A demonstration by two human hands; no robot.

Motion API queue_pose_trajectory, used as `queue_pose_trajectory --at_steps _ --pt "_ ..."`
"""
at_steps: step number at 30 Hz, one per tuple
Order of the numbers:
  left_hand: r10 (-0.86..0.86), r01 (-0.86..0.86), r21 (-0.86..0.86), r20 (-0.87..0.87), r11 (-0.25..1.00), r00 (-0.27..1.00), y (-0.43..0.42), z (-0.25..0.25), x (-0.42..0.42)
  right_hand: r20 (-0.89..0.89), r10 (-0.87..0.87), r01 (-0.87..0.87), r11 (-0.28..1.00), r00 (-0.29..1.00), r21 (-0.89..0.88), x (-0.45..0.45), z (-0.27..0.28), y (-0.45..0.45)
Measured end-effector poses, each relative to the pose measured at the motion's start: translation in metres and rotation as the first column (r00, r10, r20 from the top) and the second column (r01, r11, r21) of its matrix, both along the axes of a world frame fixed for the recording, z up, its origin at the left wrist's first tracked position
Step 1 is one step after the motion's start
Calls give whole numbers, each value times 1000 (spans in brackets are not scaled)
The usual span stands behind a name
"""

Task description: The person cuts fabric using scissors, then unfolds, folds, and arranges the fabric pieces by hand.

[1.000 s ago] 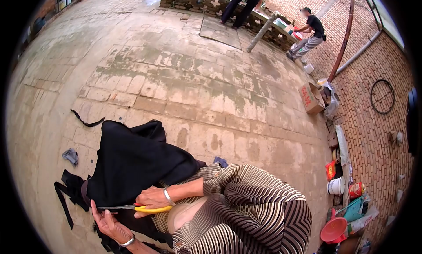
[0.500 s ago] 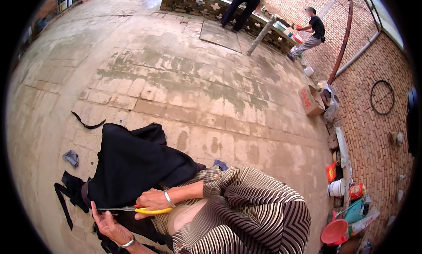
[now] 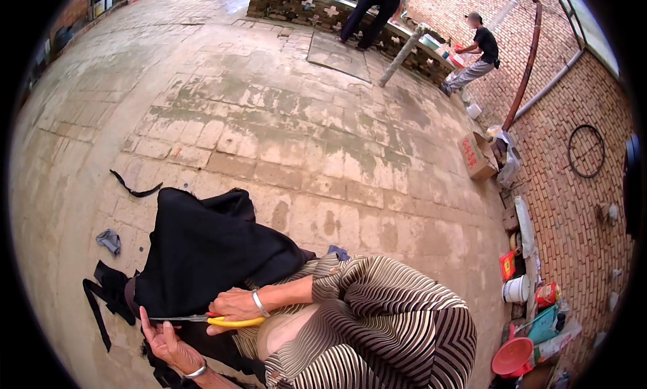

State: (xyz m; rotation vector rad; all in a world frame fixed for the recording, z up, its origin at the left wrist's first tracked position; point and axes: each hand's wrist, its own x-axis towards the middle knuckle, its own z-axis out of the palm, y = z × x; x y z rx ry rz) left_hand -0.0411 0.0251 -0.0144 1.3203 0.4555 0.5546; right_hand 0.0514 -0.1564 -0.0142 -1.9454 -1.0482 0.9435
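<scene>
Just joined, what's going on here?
Someone in striped clothes holds yellow-handled scissors in the right hand, blades at the lower edge of a large black cloth. The left hand is by the blade tips; whether it grips the cloth is unclear. A black strip and a grey scrap lie nearby. Two other people are by the low wall beyond.

The only view looks forward and down from the head; it is wide and round with black corners; the left hand point(image 3: 168, 348) and right hand point(image 3: 232, 305) are close, bottom left; the floor point(image 3: 283, 133) spreads farther out; the brick wall point(image 3: 552, 153) leans at the right.
</scene>
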Motion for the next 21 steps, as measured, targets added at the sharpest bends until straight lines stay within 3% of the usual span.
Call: queue_pose_trajectory --at_steps 21 --pt "67 -66 25 -13 997 998 -8 9 2 23 -22 21 1000 999 17 -3 -6 1"
